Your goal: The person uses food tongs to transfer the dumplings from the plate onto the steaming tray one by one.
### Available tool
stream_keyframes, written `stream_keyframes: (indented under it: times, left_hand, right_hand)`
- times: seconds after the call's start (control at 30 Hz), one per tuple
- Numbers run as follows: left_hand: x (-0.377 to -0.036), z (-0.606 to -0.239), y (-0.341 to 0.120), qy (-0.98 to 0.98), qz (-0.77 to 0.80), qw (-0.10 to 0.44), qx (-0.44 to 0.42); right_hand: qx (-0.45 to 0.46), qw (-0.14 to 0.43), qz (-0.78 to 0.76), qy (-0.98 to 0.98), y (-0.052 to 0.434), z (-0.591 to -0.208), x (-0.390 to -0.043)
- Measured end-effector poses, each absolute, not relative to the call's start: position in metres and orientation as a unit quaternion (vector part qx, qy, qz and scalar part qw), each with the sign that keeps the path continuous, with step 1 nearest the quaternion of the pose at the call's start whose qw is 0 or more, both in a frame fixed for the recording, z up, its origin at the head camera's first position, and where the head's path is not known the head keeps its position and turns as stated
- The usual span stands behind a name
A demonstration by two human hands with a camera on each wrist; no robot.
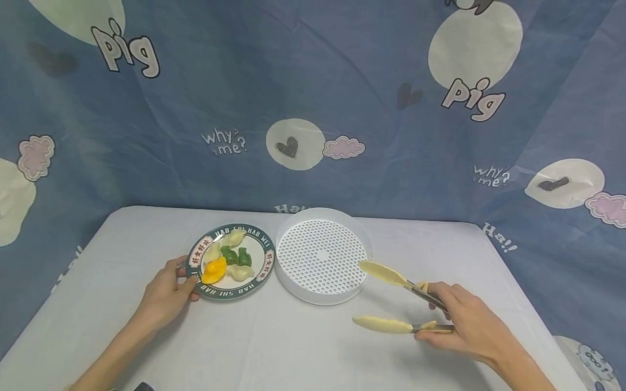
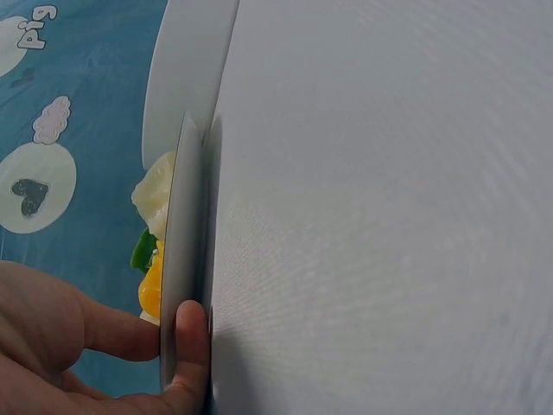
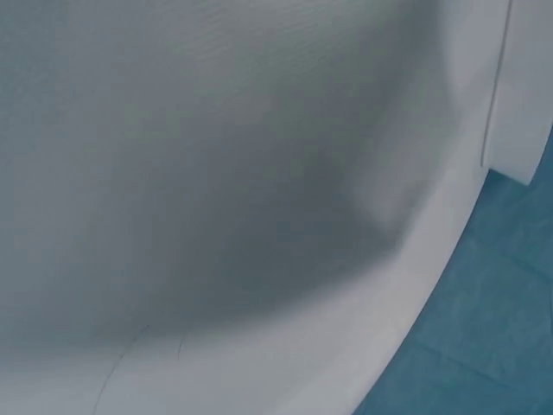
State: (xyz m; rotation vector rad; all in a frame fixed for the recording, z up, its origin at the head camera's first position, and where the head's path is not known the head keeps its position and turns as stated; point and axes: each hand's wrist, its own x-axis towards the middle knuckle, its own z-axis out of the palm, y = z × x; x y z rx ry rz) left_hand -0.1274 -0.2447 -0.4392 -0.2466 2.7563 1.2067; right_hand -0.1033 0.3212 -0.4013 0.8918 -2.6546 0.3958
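My left hand (image 1: 167, 296) pinches the left rim of a green-rimmed plate (image 1: 230, 293), thumb above and fingers below in the left wrist view. On the plate lie several dumplings: a yellow one (image 1: 214, 270), two green ones (image 1: 244, 257) and pale ones (image 1: 240, 272). Right beside the plate stands a round white steamer tray (image 1: 323, 297) with a perforated bottom. My right hand (image 1: 469, 326) grips a pair of tongs (image 1: 383, 325) with cream tips and metal arms. The tongs' arms are spread apart with nothing between them, the upper tip overlapping the tray's right edge in the head view.
A white cloth (image 1: 274, 347) covers the table. Behind it hangs a blue printed curtain (image 1: 313, 81), close to the tray's far side. In the right wrist view a shadow falls across the cloth (image 3: 259, 372), and the tray's wall (image 3: 523, 104) shows at the upper right.
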Motion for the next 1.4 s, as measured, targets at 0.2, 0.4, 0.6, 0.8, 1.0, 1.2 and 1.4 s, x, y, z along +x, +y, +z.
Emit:
stream_keyframes:
  times: [0.2, 0.4, 0.6, 0.8, 1.0, 1.2, 1.4]
  left_hand:
    - [-0.128, -0.44, -0.246, 0.911, 0.398, 0.063, -0.083]
    - [-0.129, -0.442, -0.246, 0.912, 0.396, 0.065, -0.084]
    - [-0.129, -0.442, -0.245, 0.912, 0.395, 0.065, -0.085]
    - [-0.129, -0.441, -0.246, 0.914, 0.392, 0.063, -0.085]
    - [-0.129, -0.444, -0.246, 0.912, 0.397, 0.062, -0.082]
    - [-0.128, -0.444, -0.246, 0.909, 0.406, 0.057, -0.082]
    - [-0.128, -0.444, -0.248, 0.91, 0.402, 0.056, -0.085]
  right_hand:
    - [0.333, 0.213, 0.08, -0.915, 0.31, -0.398, -0.109]
    - [0.335, 0.195, 0.063, -0.92, 0.291, -0.395, -0.112]
    - [0.357, 0.166, 0.07, -0.917, 0.272, -0.393, -0.118]
    - [0.409, 0.157, 0.07, -0.896, 0.245, -0.391, -0.127]
    - [0.451, 0.172, 0.062, -0.874, 0.211, -0.391, -0.137]
    - [0.464, 0.156, 0.069, -0.869, 0.186, -0.391, -0.14]
    - [0.473, 0.196, 0.007, -0.859, 0.167, -0.392, -0.147]
